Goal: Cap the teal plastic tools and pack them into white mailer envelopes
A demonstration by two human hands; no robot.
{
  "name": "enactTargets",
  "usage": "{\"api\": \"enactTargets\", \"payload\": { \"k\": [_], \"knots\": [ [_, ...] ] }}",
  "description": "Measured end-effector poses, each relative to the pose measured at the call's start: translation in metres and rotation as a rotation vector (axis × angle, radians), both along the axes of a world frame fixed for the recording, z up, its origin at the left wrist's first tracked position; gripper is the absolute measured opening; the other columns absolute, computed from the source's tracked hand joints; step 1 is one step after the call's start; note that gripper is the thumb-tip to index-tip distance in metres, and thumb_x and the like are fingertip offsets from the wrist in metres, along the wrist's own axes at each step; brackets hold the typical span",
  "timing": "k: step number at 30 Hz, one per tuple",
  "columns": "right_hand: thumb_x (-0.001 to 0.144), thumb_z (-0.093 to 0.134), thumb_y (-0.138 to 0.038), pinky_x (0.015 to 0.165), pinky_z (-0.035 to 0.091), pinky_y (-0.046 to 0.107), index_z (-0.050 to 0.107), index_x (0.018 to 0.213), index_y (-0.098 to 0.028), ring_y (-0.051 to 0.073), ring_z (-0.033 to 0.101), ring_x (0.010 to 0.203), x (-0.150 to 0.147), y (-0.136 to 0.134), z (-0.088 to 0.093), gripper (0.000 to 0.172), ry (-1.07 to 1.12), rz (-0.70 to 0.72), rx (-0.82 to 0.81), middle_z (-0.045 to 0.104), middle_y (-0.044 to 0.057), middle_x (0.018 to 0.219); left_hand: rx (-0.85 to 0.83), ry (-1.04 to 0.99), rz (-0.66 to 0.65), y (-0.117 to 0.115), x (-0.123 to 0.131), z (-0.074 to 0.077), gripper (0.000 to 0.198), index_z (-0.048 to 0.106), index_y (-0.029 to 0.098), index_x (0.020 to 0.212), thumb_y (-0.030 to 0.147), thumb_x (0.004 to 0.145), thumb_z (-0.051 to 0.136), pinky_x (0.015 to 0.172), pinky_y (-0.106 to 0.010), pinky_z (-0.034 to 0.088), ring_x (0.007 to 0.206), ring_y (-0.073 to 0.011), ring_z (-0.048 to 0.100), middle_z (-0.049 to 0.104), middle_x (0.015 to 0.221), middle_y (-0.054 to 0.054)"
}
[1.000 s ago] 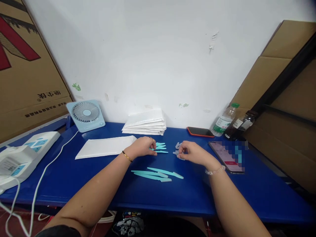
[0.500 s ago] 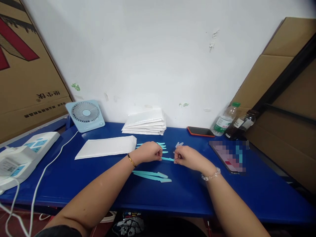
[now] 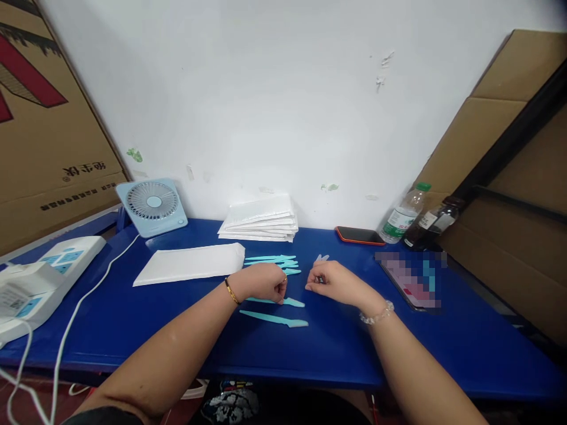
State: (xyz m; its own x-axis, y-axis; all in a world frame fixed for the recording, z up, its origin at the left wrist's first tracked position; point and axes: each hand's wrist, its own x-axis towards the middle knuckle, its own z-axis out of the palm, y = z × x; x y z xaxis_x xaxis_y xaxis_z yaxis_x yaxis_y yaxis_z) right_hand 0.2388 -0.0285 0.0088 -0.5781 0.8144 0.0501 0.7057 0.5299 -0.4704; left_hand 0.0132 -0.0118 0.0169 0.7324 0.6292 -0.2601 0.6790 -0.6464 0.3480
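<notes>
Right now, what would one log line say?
left hand: curled on teal stick | right hand: pinched, contents unclear | blue table: another teal stick

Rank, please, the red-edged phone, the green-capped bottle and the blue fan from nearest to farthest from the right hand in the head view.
From the right hand:
1. Red-edged phone, just behind it.
2. Green-capped bottle, farther back right.
3. Blue fan, far across on the left.
</notes>
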Motion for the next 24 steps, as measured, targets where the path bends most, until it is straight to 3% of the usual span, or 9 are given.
{"api": "enactTargets", "payload": {
  "k": [7,12,15,18,20,24],
  "knots": [
    [0.082,0.061,-0.025,0.058,0.035,0.022,0.068,0.075,-0.018,0.011,0.053,0.066,-0.013,-0.003,-0.007,0.012,-0.024,0.054,-0.028,0.063,0.001,0.076,0.198,-0.031,0.046,0.002,0.005,0.000,0.009,0.068,0.022,0.078,0.026,0.078,0.059,0.054,-0.023,0.033,0.066,-0.0139,0.057,0.068,0.075,0.000],
    [0.082,0.058,-0.030,0.059,0.036,0.024,0.068,0.074,-0.019,0.013,0.055,0.067,0.010,0.008,0.000,0.017,-0.034,-0.190,0.090,0.064,0.003,0.079,0.284,-0.048,0.155,0.010,-0.005,0.001,0.011,0.067,0.020,0.081,0.026,0.078,0.058,0.061,-0.024,0.037,0.077,-0.0168,0.060,0.068,0.084,-0.003],
    [0.082,0.056,-0.031,0.061,0.038,0.025,0.069,0.078,-0.019,0.014,0.056,0.068,0.022,0.014,0.003,0.018,-0.002,-0.278,0.117,0.065,0.004,0.083,0.229,-0.091,0.162,0.007,-0.009,0.006,0.027,0.065,0.021,0.093,0.038,0.072,0.066,0.061,-0.024,0.038,0.081,-0.0176,0.060,0.067,0.094,-0.003],
    [0.083,0.054,-0.031,0.061,0.039,0.025,0.070,0.079,-0.020,0.014,0.056,0.068,0.024,0.014,0.004,0.019,0.029,-0.276,0.119,0.065,0.004,0.083,0.040,-0.016,0.009,-0.007,-0.005,0.011,0.042,0.066,0.023,0.093,0.046,0.059,0.076,0.055,-0.023,0.037,0.072,-0.0156,0.059,0.067,0.088,0.000],
    [0.083,0.055,-0.032,0.060,0.039,0.025,0.069,0.078,-0.019,0.014,0.055,0.067,0.022,0.012,0.005,0.020,0.048,-0.255,0.100,0.065,0.003,0.081,0.002,0.064,-0.047,-0.017,0.001,0.011,0.033,0.068,0.023,0.085,0.038,0.057,0.078,0.051,-0.023,0.034,0.065,-0.0140,0.057,0.067,0.078,0.002],
    [0.082,0.056,-0.035,0.058,0.038,0.024,0.070,0.077,-0.019,0.013,0.055,0.065,0.016,0.006,0.009,0.022,0.092,-0.194,0.052,0.065,0.003,0.080,0.107,0.055,-0.050,-0.022,0.008,0.004,0.007,0.067,0.022,0.070,0.020,0.063,0.067,0.049,-0.023,0.032,0.055,-0.0121,0.052,0.066,0.066,0.003]
  ]
}}
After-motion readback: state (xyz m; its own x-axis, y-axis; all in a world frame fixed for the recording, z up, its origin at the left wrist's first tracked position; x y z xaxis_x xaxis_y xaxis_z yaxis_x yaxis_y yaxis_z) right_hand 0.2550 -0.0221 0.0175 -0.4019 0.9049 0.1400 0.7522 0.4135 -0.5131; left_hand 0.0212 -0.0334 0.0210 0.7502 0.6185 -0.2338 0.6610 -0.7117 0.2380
